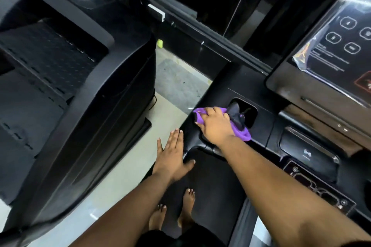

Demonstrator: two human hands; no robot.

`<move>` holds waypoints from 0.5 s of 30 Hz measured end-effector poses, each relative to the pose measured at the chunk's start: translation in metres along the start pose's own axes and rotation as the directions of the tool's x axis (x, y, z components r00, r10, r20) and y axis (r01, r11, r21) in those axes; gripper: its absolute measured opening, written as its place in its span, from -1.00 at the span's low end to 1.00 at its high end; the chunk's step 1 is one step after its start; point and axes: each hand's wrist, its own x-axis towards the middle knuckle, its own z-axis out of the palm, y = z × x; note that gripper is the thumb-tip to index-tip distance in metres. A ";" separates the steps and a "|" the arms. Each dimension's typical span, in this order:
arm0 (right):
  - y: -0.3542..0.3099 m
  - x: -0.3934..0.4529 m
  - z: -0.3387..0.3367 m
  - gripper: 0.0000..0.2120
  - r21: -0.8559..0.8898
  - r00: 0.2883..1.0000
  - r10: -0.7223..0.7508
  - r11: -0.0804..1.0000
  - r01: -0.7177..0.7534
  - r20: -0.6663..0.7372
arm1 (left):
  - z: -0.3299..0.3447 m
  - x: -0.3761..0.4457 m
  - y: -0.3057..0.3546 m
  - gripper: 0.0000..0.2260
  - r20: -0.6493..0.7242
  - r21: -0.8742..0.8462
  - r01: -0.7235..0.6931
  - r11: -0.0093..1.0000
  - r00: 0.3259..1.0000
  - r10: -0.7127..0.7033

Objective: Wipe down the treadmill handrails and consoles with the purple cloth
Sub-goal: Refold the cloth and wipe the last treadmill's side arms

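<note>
Right hand [215, 124] gripping purple cloth [242, 133] bunched beneath on console [267, 126], left hand [172, 154] spread

Cloth [240, 131] purple, with a black piece bunched in it. Console [267, 124] black, glossy; screen [329, 46] black with white outlined buttons, red-orange mark at corner. Belt [210, 182] black. Neighbouring machine [76, 78] dark grey, dashed slot pattern. Floor [128, 166] pale grey-green.
</note>
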 end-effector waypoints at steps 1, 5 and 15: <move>-0.011 -0.005 -0.001 -0.54 0.024 0.997 -0.072 0.997 0.072 -0.008 | 0.001 -0.001 0.000 -0.01 -0.008 0.005 -0.001 1.000 1.000 0.001; -0.047 -0.061 0.010 -0.59 0.049 0.968 -0.245 0.968 0.248 -0.056 | 0.011 -0.017 -0.005 0.00 -0.090 -0.002 0.017 1.000 0.996 -0.017; -0.057 -0.151 -0.012 -0.74 0.580 0.928 -0.354 0.735 0.350 -0.112 | 0.026 -0.125 -0.026 0.08 -0.142 0.005 -0.030 1.000 0.989 0.031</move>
